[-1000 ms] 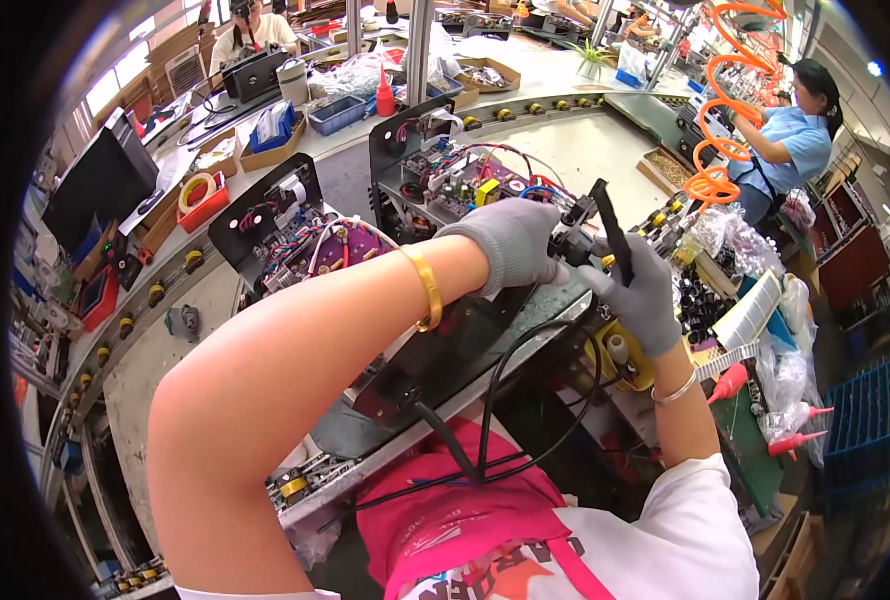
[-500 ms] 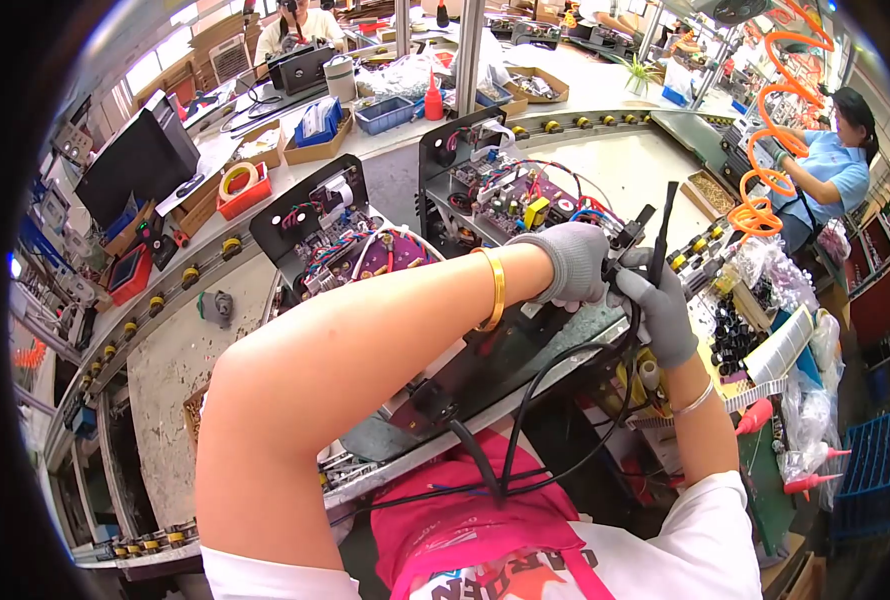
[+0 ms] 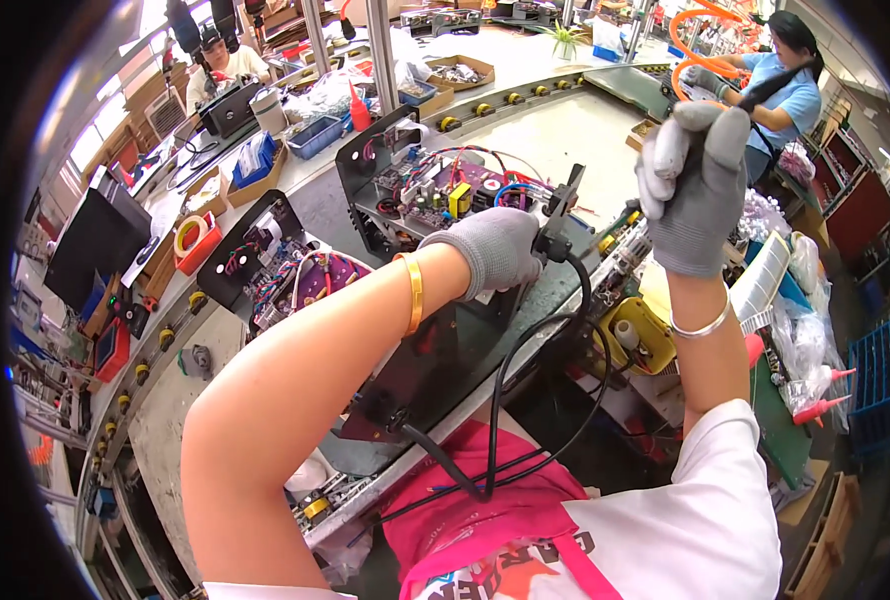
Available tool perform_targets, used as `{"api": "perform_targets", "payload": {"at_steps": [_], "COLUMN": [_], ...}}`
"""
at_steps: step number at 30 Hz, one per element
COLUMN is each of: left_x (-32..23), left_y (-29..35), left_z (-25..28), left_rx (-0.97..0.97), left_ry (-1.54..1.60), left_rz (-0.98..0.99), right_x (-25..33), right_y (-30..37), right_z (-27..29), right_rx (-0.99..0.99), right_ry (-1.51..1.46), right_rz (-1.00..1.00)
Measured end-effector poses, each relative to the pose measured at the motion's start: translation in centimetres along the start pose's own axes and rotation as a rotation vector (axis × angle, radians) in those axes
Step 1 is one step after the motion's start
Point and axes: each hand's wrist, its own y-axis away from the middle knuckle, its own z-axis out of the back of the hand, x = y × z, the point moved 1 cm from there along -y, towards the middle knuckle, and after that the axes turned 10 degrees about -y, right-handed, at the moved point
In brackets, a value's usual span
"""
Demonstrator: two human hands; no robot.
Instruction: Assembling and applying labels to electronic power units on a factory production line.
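Observation:
My gloved left hand (image 3: pixel 505 250) is closed round the edge of an upright black panel (image 3: pixel 562 208) at the right end of an open electronic unit. Beside its fingers, a thick black cable (image 3: pixel 587 290) leaves the panel through a black fitting (image 3: pixel 555 246) and loops down toward my pink apron. The unit's circuit boards (image 3: pixel 460 190) carry coloured wires. My gloved right hand (image 3: pixel 700 185) is raised, apart from the unit, with its fingers curled. From it a thin, dark, stick-like tool (image 3: pixel 780 85) points up and right; its exact kind does not show.
Left of this unit stands a second open unit (image 3: pixel 285 260). A roller conveyor (image 3: pixel 197 300) curves round the bench. At right are a yellow bin (image 3: pixel 645 340) and red-tipped bottles (image 3: pixel 820 410). A co-worker in blue (image 3: pixel 785 90) works at the far right, another person at the far left.
My right hand has left the panel and moved up and right with the dark tool. My left hand stays at the panel. The view has shifted to the right.

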Motion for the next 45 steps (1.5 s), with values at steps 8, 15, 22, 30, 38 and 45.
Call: {"api": "perform_targets", "payload": {"at_steps": [8, 15, 22, 30, 38, 45], "left_x": [-0.5, -1.0, -0.6, -0.8, 0.1, -0.2], "left_y": [0.5, 0.2, 0.6, 0.7, 0.3, 0.2], "left_z": [0.4, 0.0, 0.2, 0.2, -0.6, -0.1], "left_rx": [0.029, 0.0, 0.029, 0.036, -0.043, -0.062], "left_ry": [-0.087, -0.157, -0.182, -0.105, -0.152, -0.178], "left_rz": [-0.009, -0.055, -0.039, -0.049, -0.045, -0.045], "right_x": [-3.5, -4.9, -5.5, -7.5, -12.8, -4.3], "right_y": [-0.3, -2.4, 0.1, -1.8, 17.4, 13.1], "right_z": [-1.6, 3.5, -2.1, 8.6, 5.1, 4.9], "right_rx": [0.08, -0.121, -0.074, -0.401, 0.52, 0.038], "right_ry": [0.057, -0.241, 0.043, 0.827, 0.553, 1.29], "right_rz": [-0.037, -0.118, -0.171, -0.069, -1.538, 0.039]}}
